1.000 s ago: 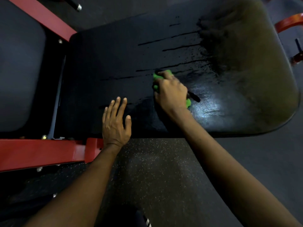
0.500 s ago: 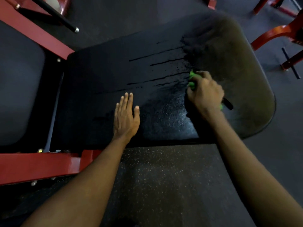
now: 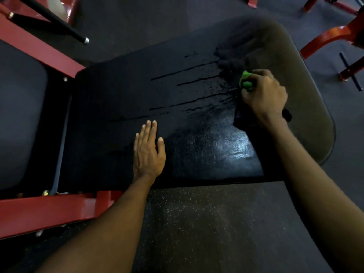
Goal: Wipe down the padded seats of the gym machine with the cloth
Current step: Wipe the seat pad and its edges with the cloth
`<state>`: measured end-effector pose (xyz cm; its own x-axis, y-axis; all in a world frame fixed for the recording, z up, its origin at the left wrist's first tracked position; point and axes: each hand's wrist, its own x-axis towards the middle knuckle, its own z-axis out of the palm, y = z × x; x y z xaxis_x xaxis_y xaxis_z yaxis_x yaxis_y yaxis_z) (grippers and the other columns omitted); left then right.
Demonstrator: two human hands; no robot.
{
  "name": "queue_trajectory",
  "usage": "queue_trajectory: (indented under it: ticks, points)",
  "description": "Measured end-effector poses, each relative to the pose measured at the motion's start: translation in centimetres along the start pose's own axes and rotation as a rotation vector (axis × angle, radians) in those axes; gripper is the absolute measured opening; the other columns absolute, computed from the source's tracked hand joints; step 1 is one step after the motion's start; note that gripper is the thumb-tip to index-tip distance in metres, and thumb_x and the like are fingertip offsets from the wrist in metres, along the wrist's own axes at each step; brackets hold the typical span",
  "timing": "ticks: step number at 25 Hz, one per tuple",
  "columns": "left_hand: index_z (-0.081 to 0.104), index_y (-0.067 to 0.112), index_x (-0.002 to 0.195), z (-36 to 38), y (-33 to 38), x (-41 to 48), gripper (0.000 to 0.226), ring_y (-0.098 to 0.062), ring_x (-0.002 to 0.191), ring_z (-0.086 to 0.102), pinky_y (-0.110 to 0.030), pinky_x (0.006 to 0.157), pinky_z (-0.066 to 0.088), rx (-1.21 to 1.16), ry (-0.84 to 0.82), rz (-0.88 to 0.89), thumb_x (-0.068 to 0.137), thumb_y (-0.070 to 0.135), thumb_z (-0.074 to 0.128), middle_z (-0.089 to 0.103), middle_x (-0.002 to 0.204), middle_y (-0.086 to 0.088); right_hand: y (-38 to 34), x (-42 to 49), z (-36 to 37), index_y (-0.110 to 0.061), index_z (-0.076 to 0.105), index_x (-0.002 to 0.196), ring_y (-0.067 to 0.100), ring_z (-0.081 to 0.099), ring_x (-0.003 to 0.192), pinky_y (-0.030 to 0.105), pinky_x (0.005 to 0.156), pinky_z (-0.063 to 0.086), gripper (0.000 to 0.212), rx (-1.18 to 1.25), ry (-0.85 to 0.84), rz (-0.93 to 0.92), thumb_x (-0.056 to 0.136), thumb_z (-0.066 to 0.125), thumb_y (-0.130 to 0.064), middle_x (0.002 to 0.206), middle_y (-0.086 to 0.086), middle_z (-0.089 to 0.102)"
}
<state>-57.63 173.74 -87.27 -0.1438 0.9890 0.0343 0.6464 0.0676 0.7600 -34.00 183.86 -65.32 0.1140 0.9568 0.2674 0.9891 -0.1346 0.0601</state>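
A wide black padded seat (image 3: 137, 99) fills the middle of the head view, wet with dark streaks running leftward and a shiny patch near its front edge. My right hand (image 3: 264, 95) presses a bunched green cloth (image 3: 246, 81) onto the pad's right part, fingers closed around it; most of the cloth is hidden under the hand. A dark strip pokes out beside my right wrist. My left hand (image 3: 148, 152) lies flat on the pad near the front edge, fingers together and extended, holding nothing. A second black pad (image 3: 19, 115) sits at the far left.
Red steel frame bars (image 3: 49, 211) run along the front left and diagonally at the upper left (image 3: 39, 48). A black bar with a metal tip (image 3: 59, 24) crosses the top left. Red legs of other equipment (image 3: 331, 36) stand at the upper right. Speckled rubber floor (image 3: 206, 223) lies below.
My right hand has swept the green cloth rightward across the pad, from its middle to its right part. My left hand stays flat on the pad. The camera view has shifted.
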Motion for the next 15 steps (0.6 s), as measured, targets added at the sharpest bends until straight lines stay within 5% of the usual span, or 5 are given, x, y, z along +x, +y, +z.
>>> queue_trajectory:
  ticks: [4, 9, 15]
  points:
    - [0.026, 0.016, 0.160, 0.1, 0.1, -0.1, 0.063, -0.014, 0.155, 0.015, -0.037, 0.128, 0.007, 0.007, 0.004, 0.003, 0.102, 0.041, 0.023, 0.022, 0.167, -0.002, -5.0, -0.6, 3.1, -0.022, 0.070, 0.118, 0.032, 0.066, 0.103, 0.038, 0.082, 0.051, 0.028, 0.000, -0.056, -0.034, 0.094, 0.057, -0.026, 0.137, -0.002, 0.057]
    - [0.028, 0.016, 0.160, 0.0, 0.0, -0.1, 0.062, -0.015, 0.155, 0.017, -0.040, 0.128, 0.010, -0.004, 0.025, 0.000, 0.102, 0.039, 0.026, 0.025, 0.166, -0.003, -11.0, -3.5, 6.3, -0.022, 0.068, 0.120, 0.032, 0.063, 0.110, 0.038, 0.076, 0.052, 0.029, 0.012, -0.252, -0.377, 0.091, 0.063, -0.025, 0.141, -0.004, 0.054]
    - [0.028, 0.017, 0.160, 0.2, -0.1, -0.1, 0.062, -0.015, 0.155, 0.015, -0.039, 0.128, 0.008, -0.016, 0.016, -0.003, 0.102, 0.040, 0.025, 0.023, 0.167, -0.002, -4.5, 2.8, 3.0, -0.023, 0.072, 0.118, 0.036, 0.064, 0.109, 0.043, 0.086, 0.049, 0.029, 0.051, -0.122, -0.046, 0.094, 0.059, -0.032, 0.138, -0.002, 0.059]
